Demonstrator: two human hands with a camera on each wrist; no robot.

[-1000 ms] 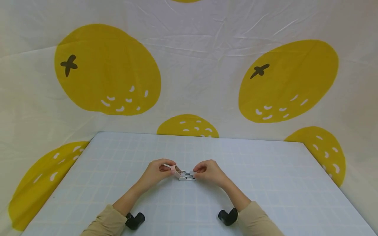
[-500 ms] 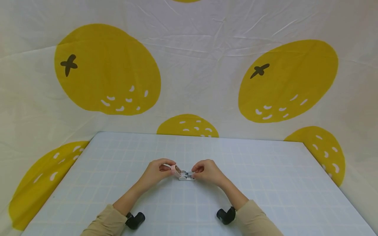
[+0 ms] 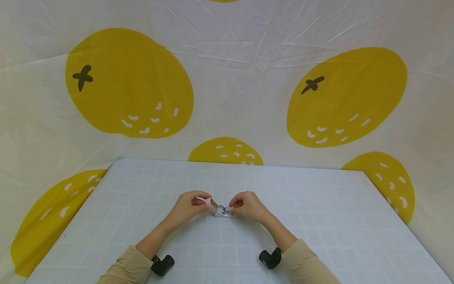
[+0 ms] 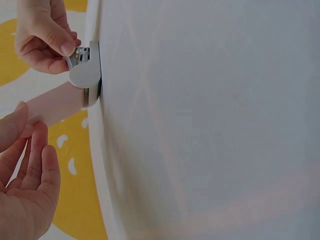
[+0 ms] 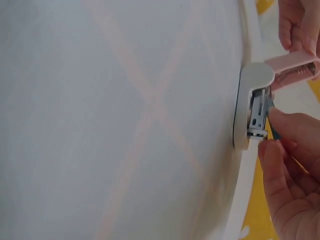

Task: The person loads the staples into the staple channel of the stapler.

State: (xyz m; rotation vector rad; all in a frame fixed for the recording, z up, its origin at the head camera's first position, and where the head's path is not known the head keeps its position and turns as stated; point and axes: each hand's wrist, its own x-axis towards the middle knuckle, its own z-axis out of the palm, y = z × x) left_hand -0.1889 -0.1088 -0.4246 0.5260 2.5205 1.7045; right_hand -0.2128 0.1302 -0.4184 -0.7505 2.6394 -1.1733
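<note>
A stapler with a white base (image 3: pixel 223 215) stands on the table, its pink top arm (image 4: pixel 57 104) swung up and the metal magazine (image 5: pixel 257 112) exposed. My left hand (image 3: pixel 189 204) pinches the end of the pink arm between thumb and fingers. Between the thumb and fingers of my right hand (image 3: pixel 250 207) is a grey strip of staples (image 5: pixel 271 120), held at the magazine's side. The fingers partly hide the strip, so I cannot tell whether any of it sits inside the magazine.
A pale blue table (image 3: pixel 319 221) with a light grid pattern lies under both hands. Behind it hangs a white cloth (image 3: pixel 241 98) with large yellow fruit prints. Black wrist cameras (image 3: pixel 163 265) are worn on both forearms.
My right hand has shifted slightly left along the stapler, bringing the staple strip closer to the hinge. My left hand and the raised pink arm have stayed in place.
</note>
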